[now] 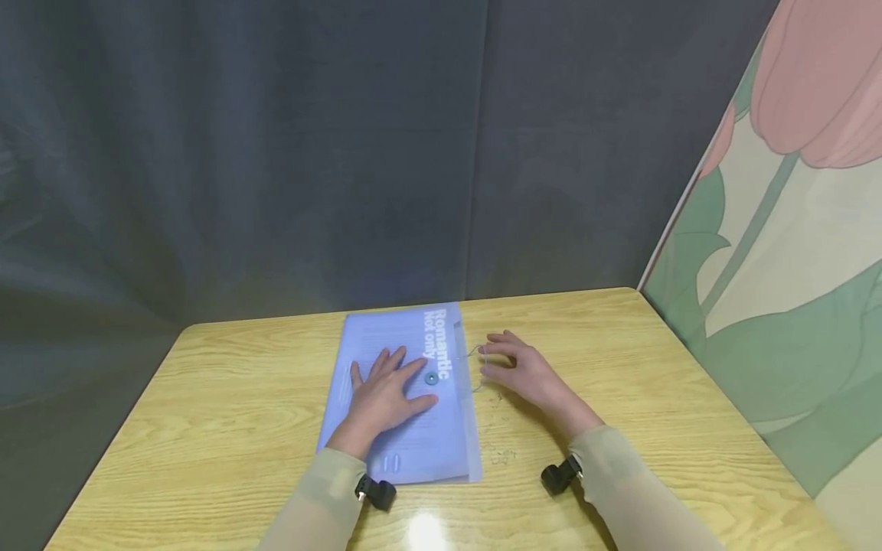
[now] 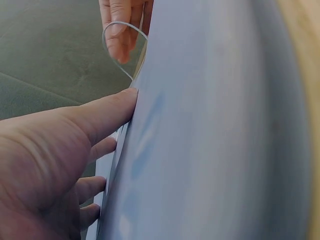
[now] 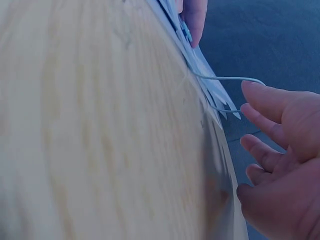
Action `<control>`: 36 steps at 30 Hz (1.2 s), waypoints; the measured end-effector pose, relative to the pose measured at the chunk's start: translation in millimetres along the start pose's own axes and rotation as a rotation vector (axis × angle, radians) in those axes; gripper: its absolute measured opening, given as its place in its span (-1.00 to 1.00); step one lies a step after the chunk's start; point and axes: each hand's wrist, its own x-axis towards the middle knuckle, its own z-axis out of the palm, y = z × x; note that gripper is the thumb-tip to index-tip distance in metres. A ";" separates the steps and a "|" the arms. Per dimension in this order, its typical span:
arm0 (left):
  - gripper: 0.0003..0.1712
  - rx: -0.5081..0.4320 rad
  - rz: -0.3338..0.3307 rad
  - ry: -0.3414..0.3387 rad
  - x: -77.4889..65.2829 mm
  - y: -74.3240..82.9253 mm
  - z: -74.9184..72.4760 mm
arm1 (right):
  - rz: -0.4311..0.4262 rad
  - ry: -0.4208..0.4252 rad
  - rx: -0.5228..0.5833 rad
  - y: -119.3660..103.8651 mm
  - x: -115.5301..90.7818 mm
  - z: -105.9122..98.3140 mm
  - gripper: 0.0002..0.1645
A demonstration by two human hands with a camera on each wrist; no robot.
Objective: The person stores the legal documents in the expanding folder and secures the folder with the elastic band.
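Observation:
A translucent blue-purple document folder with white lettering lies on the table, papers showing through it. On its face sits a round teal button. My left hand rests on the folder with fingers spread, thumb and index finger on either side of the button. From the folder's right edge a thin pale elastic cord loops out. My right hand is just off that edge, its thumb and index finger holding the loop at its far end. The other right fingers are loosely bent.
The wooden table carries small grey marks to the right of the folder. A dark curtain hangs behind the table, and a flower-patterned panel stands along the right side. Each wrist wears a small black camera.

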 end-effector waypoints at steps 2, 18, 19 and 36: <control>-0.10 -0.002 -0.002 0.003 -0.2 0.2 0.0 | -0.007 0.004 -0.007 -2.4 1.6 1.5 -0.49; -0.05 -0.014 -0.005 0.004 1.1 1.5 0.4 | -0.014 -0.010 0.007 -12.4 8.8 17.6 -0.44; -0.05 -0.012 -0.008 0.002 1.1 1.3 0.1 | -0.011 -0.011 0.003 -13.1 9.4 18.6 -0.43; -0.02 -0.034 -0.015 0.000 -1.5 -1.7 0.9 | -0.081 -0.033 -0.050 -22.7 21.7 34.3 -0.48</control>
